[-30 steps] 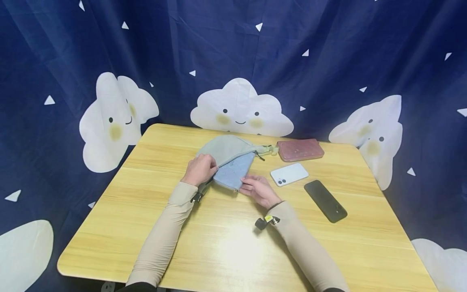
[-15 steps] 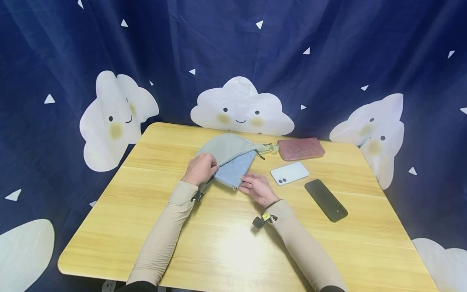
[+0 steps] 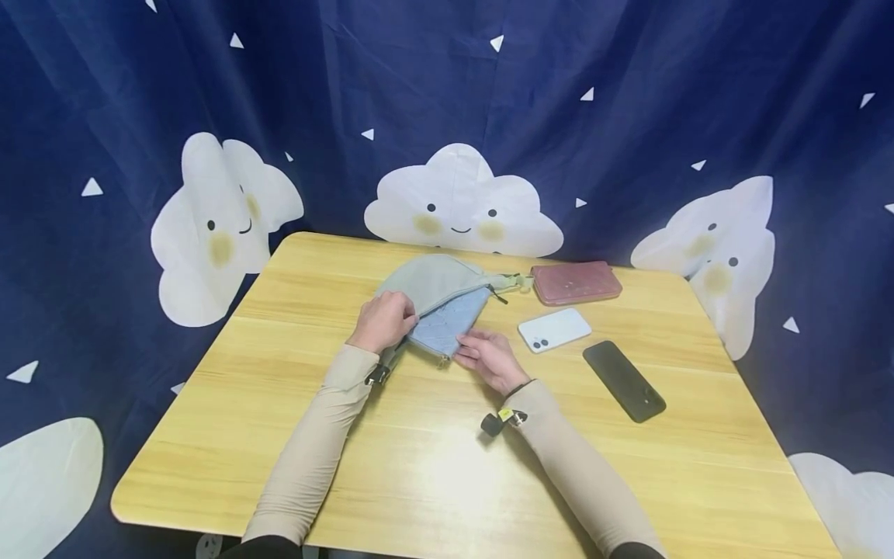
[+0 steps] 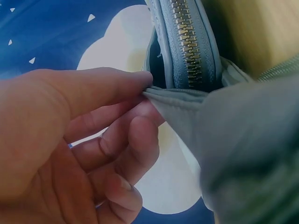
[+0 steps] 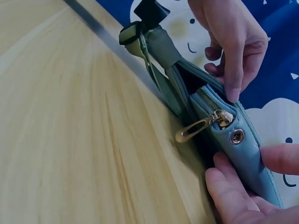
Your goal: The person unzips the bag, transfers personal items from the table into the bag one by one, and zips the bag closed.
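Note:
A grey-green waist bag (image 3: 433, 278) lies on the wooden table with its zipped opening apart. Out of that opening sticks a light blue zip wallet (image 3: 447, 324), its inner part hidden in the bag. My left hand (image 3: 380, 322) pinches the edge of the opening between thumb and fingers; the left wrist view shows the wallet's brass zip teeth (image 4: 187, 42) just beyond the thumb. At the wallet's outer end, my right hand (image 3: 489, 361) holds it, thumb on one face and fingers on the other. A gold zip pull (image 5: 192, 130) dangles from the wallet's corner.
Right of the bag lie a dark pink zip wallet (image 3: 576, 282), a white phone (image 3: 555, 330) and a black phone (image 3: 624, 380). The bag's strap buckle (image 3: 517, 282) reaches close to the pink wallet. A blue cloud-print curtain (image 3: 447, 85) hangs behind the table (image 3: 230, 435).
My right hand and the blue wallet have shifted slightly left, towards the bag. The left hand keeps its pinch on the bag's edge, and the other items stay put.

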{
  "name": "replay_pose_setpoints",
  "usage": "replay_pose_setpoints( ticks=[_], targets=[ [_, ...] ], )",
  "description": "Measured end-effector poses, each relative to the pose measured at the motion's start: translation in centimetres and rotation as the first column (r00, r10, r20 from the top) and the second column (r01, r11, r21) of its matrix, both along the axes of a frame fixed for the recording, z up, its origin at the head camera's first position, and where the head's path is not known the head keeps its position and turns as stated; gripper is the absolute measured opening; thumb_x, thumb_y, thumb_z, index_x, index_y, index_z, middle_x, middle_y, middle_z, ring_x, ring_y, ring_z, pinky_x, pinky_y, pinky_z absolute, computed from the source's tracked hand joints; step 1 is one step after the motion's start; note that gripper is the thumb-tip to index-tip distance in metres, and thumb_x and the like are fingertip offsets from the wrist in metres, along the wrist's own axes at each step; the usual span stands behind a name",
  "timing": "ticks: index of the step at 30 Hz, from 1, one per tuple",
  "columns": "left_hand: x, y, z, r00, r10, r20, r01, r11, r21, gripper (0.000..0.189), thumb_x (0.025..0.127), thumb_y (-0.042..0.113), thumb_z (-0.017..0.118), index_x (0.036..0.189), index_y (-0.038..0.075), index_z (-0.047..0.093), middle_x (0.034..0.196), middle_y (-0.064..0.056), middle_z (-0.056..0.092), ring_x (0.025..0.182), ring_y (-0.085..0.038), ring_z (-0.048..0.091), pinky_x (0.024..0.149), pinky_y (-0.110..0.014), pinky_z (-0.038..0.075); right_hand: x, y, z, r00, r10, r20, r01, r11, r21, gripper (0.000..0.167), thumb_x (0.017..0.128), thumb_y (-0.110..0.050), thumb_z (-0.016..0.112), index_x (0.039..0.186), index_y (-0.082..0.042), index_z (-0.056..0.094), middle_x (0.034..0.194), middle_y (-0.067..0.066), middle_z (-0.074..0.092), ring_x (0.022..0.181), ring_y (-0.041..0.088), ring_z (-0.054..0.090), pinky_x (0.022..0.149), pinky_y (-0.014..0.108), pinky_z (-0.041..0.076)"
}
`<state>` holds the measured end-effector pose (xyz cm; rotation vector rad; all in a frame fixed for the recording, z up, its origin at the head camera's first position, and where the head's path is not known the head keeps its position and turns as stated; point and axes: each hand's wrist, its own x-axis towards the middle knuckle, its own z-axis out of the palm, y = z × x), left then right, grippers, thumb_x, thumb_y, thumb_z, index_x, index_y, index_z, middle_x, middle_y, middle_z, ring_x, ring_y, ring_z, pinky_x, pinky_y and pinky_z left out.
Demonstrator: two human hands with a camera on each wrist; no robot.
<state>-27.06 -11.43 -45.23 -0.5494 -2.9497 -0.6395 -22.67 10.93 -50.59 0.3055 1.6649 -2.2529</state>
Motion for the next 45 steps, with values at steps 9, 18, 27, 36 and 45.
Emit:
replay_pose_setpoints(
  ticks=[9,18,27,36,45],
  targets=[
    [0.0,-0.2,-0.1,1.0,0.008,-0.009,-0.008,1.0,0.002,0.027,0.092,0.02,0.071,0.066,0.019,0.072,0.077,0.002,0.074,0.072,-0.02,0.066,0.067,-0.048,0.054,-0.2,-0.6,-0.2,1.0,0.016,-0.021,-0.016,0.999,-0.031,0.049,0.1,0.005,0.055,0.144,0.018,0.038,0.115,0.018,0.067,0.097,0.02,0.073,0.106,0.046,0.053],
    [-0.1,0.1,0.1,1.0,-0.011,-0.01,0.011,1.0,0.005,0.03,0.092,0.019,0.07,0.062,0.019,0.069,0.074,0.001,0.071,0.07,-0.02,0.063,0.066,-0.047,0.053,-0.2,-0.4,0.7,0.999,-0.011,-0.039,0.011,1.0,-0.017,0.067,0.101,0.001,0.053,0.159,0.008,0.02,0.129,0.015,0.055,0.091,0.011,0.067,0.107,0.041,0.053],
    [-0.2,0.1,-0.1,1.0,-0.004,-0.007,0.004,1.0,-0.007,0.03,0.093,0.02,0.071,0.063,0.02,0.068,0.074,0.002,0.071,0.071,-0.02,0.063,0.068,-0.047,0.053,0.0,-0.7,1.1,0.999,-0.034,0.028,0.037,0.993,-0.113,0.081,0.101,0.001,0.052,0.167,-0.016,0.007,0.157,0.024,0.039,0.103,0.024,0.07,0.112,0.052,0.048],
    [-0.2,0.1,0.0,1.0,-0.013,-0.022,0.013,1.0,-0.006,0.031,0.094,0.021,0.072,0.064,0.019,0.069,0.071,0.002,0.07,0.07,-0.02,0.064,0.068,-0.046,0.052,-0.3,-2.0,0.9,0.997,-0.076,0.008,0.076,0.984,-0.163,0.082,0.101,0.003,0.051,0.167,-0.017,0.006,0.155,0.028,0.038,0.107,0.027,0.068,0.112,0.054,0.047],
    [0.0,-0.1,0.1,0.999,-0.011,-0.04,0.01,0.999,-0.035,0.026,0.093,0.019,0.072,0.067,0.017,0.072,0.073,0.0,0.073,0.069,-0.021,0.065,0.063,-0.043,0.052,-0.6,-2.9,0.8,0.997,-0.077,-0.001,0.075,0.975,-0.207,0.083,0.101,0.002,0.051,0.167,-0.017,0.005,0.154,0.029,0.039,0.14,0.047,0.049,0.114,0.055,0.046]
  ],
)
